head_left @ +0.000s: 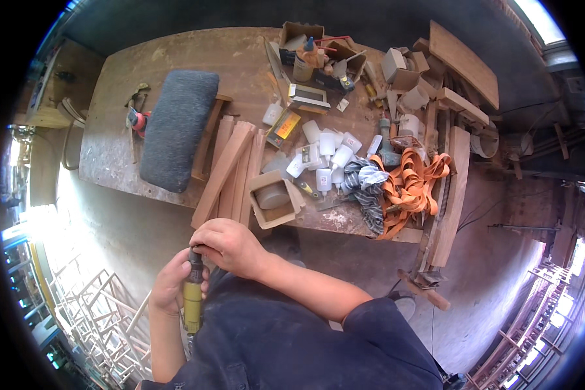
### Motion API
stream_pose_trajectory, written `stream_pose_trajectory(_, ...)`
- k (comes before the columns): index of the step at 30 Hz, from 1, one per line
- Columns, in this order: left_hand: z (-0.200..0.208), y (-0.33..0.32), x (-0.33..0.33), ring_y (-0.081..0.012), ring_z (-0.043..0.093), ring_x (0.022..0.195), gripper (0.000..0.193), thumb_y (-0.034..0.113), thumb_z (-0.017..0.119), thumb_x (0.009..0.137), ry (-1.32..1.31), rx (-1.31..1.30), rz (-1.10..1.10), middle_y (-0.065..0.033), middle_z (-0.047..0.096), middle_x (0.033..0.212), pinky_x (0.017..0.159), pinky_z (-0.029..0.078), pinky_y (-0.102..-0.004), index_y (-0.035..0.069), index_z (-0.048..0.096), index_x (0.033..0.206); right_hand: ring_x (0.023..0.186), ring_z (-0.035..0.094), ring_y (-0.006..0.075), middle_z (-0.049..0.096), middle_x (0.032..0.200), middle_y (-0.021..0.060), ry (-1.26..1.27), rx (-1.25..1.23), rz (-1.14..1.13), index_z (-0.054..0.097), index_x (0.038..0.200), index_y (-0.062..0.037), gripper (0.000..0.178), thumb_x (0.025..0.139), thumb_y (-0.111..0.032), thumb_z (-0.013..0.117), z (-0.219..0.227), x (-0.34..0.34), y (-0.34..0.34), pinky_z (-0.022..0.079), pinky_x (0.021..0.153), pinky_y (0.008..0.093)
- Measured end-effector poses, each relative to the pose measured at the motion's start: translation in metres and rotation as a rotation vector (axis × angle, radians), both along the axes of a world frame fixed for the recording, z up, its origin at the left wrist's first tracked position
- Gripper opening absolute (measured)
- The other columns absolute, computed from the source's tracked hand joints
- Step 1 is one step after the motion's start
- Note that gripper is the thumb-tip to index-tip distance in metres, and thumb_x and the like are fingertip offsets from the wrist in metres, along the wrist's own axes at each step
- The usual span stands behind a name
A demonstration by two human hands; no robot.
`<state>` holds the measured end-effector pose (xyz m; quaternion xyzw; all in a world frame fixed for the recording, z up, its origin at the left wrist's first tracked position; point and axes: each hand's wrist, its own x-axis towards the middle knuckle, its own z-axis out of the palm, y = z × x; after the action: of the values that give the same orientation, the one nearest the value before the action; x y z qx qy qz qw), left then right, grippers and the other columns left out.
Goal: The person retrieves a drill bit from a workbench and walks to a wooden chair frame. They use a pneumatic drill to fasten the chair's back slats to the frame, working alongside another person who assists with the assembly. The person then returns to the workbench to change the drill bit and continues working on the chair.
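My left hand (169, 285) is wrapped round a straight power screwdriver (192, 302) with a yellow-green body and a dark nose. The driver stands nearly upright close to my body, nose toward the table. Over its nose bends my right hand (231, 246), fingers pinched together at the tip. Whatever lies in that pinch is hidden by the fingers. Just beyond my hands, several wooden strips (231, 175) overhang the table's near edge. An open cardboard box (265, 214) holding a round pale roll (272, 197) sits to their right.
Across the wooden table (120, 84) lie a dark grey cushion (180, 130), white plastic bottles (328, 146), orange straps (409, 192) and a striped cloth (368, 195). Open boxes (302, 32) stand at the back. A long wooden beam (450, 201) runs along the right. Pale wooden frames (97, 312) fill the floor at left.
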<state>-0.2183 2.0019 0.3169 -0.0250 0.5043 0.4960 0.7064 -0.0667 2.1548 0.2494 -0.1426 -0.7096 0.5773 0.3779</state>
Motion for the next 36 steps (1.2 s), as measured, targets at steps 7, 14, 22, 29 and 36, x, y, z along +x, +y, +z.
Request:
stream_pose_trajectory(7,0.004,0.01,0.004,-0.0244,0.07,0.078,0.047,0.029,0.066,0.101,-0.003,-0.01,0.004,-0.0158,0.067,0.1,0.064,0.062,-0.0362,0.002,0.048,0.135,0.089,0.07,0.0333,0.071,0.095,0.0116,0.025,-0.038,0.014,0.071,0.098,-0.0046,0.019,0.081,-0.006,0.08,-0.001,0.004,0.009,0.057,0.076,0.0426)
stream_pose_trajectory(14,-0.001,0.013,0.004,-0.026,0.07,0.079,0.044,0.03,0.064,0.102,-0.032,-0.025,0.008,-0.0163,0.067,0.1,0.064,0.062,-0.0369,0.0,0.051,0.131,0.088,0.07,0.0336,0.071,0.095,0.0119,0.014,-0.016,0.018,0.071,0.098,-0.0042,0.02,0.081,-0.005,0.081,-0.002,0.006,0.017,0.057,0.075,0.0427)
stream_pose_trajectory(22,0.002,0.021,0.005,-0.0254,0.07,0.079,0.045,0.031,0.063,0.102,-0.014,-0.012,-0.019,-0.0159,0.067,0.099,0.065,0.062,-0.0367,-0.002,0.052,0.131,0.089,0.07,0.0334,0.071,0.095,0.0117,-0.006,-0.019,0.021,0.071,0.096,-0.0032,0.019,0.08,-0.004,0.081,0.002,0.007,0.024,0.057,0.075,0.0426)
stream_pose_trajectory(29,0.002,0.023,0.005,-0.0244,0.07,0.08,0.046,0.03,0.062,0.103,-0.012,-0.016,-0.029,-0.0158,0.066,0.101,0.067,0.062,-0.0367,-0.003,0.05,0.133,0.089,0.07,0.0328,0.071,0.094,0.0114,-0.019,-0.044,0.019,0.071,0.095,-0.0031,0.017,0.081,-0.003,0.081,0.002,0.008,0.025,0.057,0.075,0.0423)
stream_pose_trajectory(36,0.0,0.016,0.006,-0.0249,0.07,0.081,0.048,0.031,0.063,0.103,-0.025,-0.027,-0.014,-0.0151,0.066,0.101,0.068,0.062,-0.0376,-0.001,0.05,0.135,0.088,0.07,0.0319,0.071,0.095,0.011,-0.02,-0.033,0.047,0.071,0.095,-0.0031,0.017,0.08,-0.003,0.08,-0.003,0.006,0.023,0.057,0.074,0.0413)
